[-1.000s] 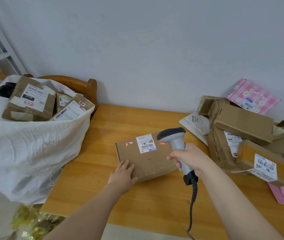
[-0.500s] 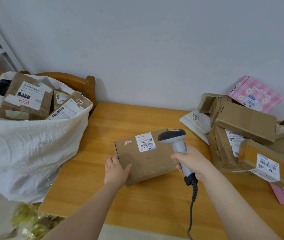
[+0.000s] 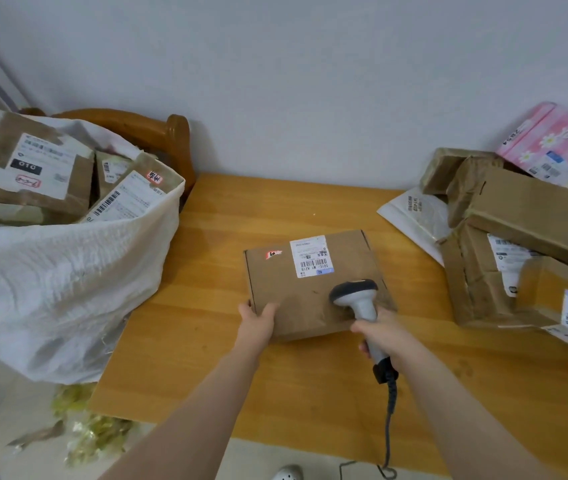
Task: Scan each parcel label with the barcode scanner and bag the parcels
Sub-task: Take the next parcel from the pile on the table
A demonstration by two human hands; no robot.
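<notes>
A flat brown cardboard parcel (image 3: 310, 289) lies in the middle of the wooden table (image 3: 310, 382), with its white barcode label (image 3: 311, 255) facing up near its far edge. My left hand (image 3: 258, 322) grips the parcel's near left corner, thumb on top. My right hand (image 3: 384, 337) holds the grey barcode scanner (image 3: 357, 297) by its handle, with the head over the parcel's near right part. The scanner's dark cable (image 3: 389, 420) hangs off the table's front edge. At the left a big white sack (image 3: 60, 289) stands open, holding several labelled parcels (image 3: 33, 171).
Several stacked cardboard parcels (image 3: 525, 237) and a pink box (image 3: 559, 147) crowd the table's right side against the wall, beside a white mailer (image 3: 417, 213). A wooden chair back (image 3: 157, 133) rises behind the sack. Yellowish scraps (image 3: 88, 431) lie on the floor.
My left hand moved from resting flat on the parcel to gripping its near left corner. My right hand drew the scanner back towards me, away from the label; the red scan light is gone.
</notes>
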